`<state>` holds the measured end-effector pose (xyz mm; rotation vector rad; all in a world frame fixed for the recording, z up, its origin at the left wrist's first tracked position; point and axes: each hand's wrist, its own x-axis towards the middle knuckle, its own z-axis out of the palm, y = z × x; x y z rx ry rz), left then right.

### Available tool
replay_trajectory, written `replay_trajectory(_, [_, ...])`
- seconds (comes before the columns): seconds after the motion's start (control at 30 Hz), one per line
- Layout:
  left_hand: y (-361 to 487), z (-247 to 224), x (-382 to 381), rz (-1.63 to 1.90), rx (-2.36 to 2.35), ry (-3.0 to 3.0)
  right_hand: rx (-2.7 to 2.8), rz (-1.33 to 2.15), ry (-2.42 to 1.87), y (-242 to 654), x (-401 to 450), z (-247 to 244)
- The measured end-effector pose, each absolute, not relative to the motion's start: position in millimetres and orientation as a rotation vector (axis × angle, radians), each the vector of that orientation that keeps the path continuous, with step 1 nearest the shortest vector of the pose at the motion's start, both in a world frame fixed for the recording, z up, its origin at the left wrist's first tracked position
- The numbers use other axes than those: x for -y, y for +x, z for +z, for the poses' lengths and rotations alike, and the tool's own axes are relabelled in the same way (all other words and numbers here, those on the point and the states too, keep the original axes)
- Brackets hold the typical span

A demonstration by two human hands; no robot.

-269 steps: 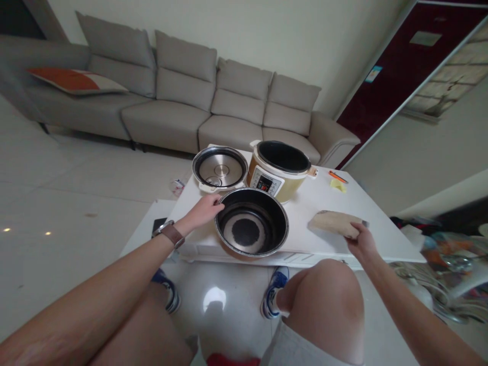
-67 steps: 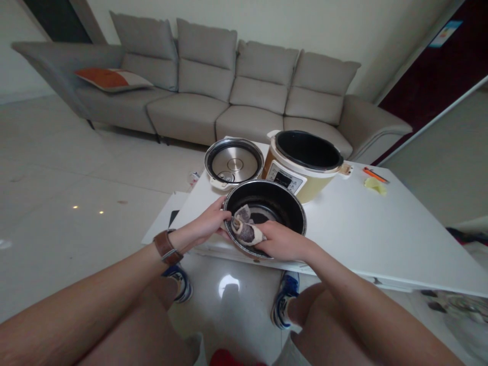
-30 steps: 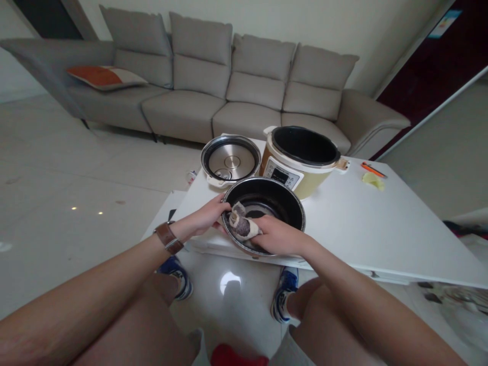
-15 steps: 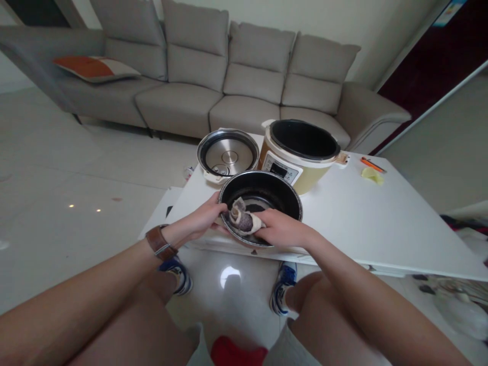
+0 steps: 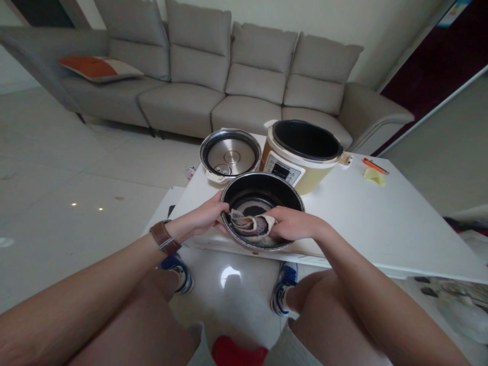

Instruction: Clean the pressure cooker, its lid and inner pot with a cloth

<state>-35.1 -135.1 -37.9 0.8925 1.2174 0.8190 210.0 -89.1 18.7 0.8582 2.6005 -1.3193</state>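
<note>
My left hand [image 5: 211, 213] grips the left rim of a black inner pot [image 5: 263, 193], thumb over the edge and fingers around the outside. The pot tilts toward me at the table's front edge. Inside it, my right hand [image 5: 292, 222] is closed on a crumpled grey-brown cloth [image 5: 253, 225], which lies against the near wall; the fingertips are hidden by the cloth and the pot. Just behind the pot stands a cream and gold electric cooker [image 5: 310, 170], its top open and dark inside. A round steel-lined lid [image 5: 231, 155] lies underside up to its left.
The white table [image 5: 366, 218] carries an orange-handled knife [image 5: 374, 165] and a pale yellow piece [image 5: 374, 176] at its far right. A grey sofa [image 5: 251, 107] stands behind. Below the table edge are my shoes [image 5: 284, 290] on shiny tiles.
My right hand has shifted to the right inside the pot, and the cloth is drawn out longer with it. My left hand keeps its hold on the rim.
</note>
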Motion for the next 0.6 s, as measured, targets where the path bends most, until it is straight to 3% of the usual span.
replay_trajectory(0.13, [-33.9,-37.2,140.7,0.824,-1.199,0.82,-2.725,-1.329,0.982,212.6,87.9,15.1])
replay_trajectory(0.4, [-37.4,-29.5,135.4,0.826,-1.372,0.923,-2.627,-1.334,0.703,195.1,103.6,16.3])
replay_trajectory(0.6, [-40.1,-31.3,130.3,0.8,-1.326,0.994,-2.592,-1.429,0.871,215.8,84.8,20.9])
